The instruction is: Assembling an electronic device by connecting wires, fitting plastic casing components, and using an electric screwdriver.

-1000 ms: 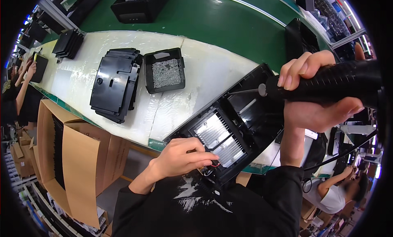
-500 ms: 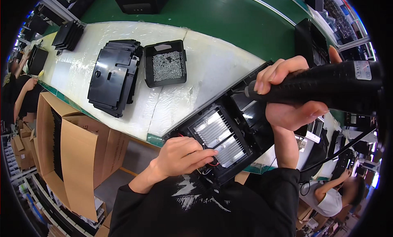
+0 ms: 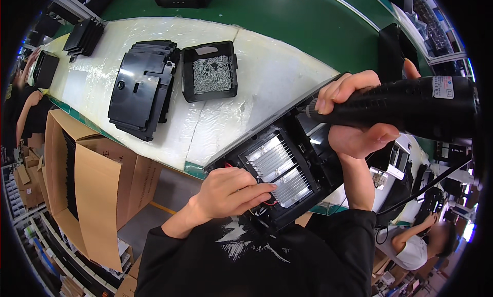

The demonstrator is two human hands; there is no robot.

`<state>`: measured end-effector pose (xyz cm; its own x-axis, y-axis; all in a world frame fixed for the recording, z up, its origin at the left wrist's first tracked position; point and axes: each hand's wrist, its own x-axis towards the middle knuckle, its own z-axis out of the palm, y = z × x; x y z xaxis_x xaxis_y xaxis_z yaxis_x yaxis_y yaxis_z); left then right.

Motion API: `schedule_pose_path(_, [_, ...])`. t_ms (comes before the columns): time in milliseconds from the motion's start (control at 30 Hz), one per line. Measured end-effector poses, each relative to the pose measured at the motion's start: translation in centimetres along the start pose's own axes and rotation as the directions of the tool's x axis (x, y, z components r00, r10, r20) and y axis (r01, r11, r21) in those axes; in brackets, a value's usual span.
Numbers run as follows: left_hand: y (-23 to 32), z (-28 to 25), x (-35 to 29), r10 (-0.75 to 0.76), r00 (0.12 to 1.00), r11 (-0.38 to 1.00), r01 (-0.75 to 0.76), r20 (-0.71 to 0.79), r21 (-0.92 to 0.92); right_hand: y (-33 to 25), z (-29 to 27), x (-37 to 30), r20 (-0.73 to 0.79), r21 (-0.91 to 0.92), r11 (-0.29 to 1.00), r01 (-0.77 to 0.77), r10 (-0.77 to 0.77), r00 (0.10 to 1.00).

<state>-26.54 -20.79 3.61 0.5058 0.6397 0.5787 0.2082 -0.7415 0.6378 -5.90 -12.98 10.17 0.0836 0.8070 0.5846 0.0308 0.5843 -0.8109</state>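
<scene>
My right hand (image 3: 359,99) is wrapped round a black electric screwdriver (image 3: 411,109), held sideways with its nose toward the far side of a black device housing (image 3: 321,166). The screwdriver's tip is hard to make out against the dark parts. Set into the housing is a silver finned heat sink (image 3: 280,168). My left hand (image 3: 231,192) reaches over the housing's near left edge, thumb and fingers pinched together at the lower end of the fins. Whatever sits between those fingertips is too small to tell. Red wires (image 3: 272,202) show right beside them.
A black tray of screws (image 3: 210,73) stands on the white-covered bench (image 3: 215,130), beside stacked black plastic panels (image 3: 141,89). An open cardboard box (image 3: 92,194) is at the left, below the bench edge. The power cord (image 3: 426,186) hangs at the right. Other people work at both sides.
My right hand and the screwdriver have shifted slightly left. My left hand stays pinched at the heat sink, its fingertips slightly higher. The view has tilted a little.
</scene>
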Motion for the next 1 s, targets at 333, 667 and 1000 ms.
schedule_pose_path(333, [-0.1,0.2,0.0,-0.014,1.0,1.0,0.014,-0.021,0.002,0.5,0.3,0.1,0.007,-0.006,1.0,-0.004,0.004,1.0])
schedule_pose_path(667, [-0.1,0.3,0.3,-0.014,1.0,0.999,0.014,0.001,-0.035,2.1,0.9,-0.3,-0.01,0.037,0.999,0.019,-0.019,1.0])
schedule_pose_path(1000, [-0.1,0.3,0.2,-0.009,1.0,0.998,0.01,0.015,-0.058,2.4,1.1,-0.3,0.012,0.107,0.994,-0.015,0.013,1.0])
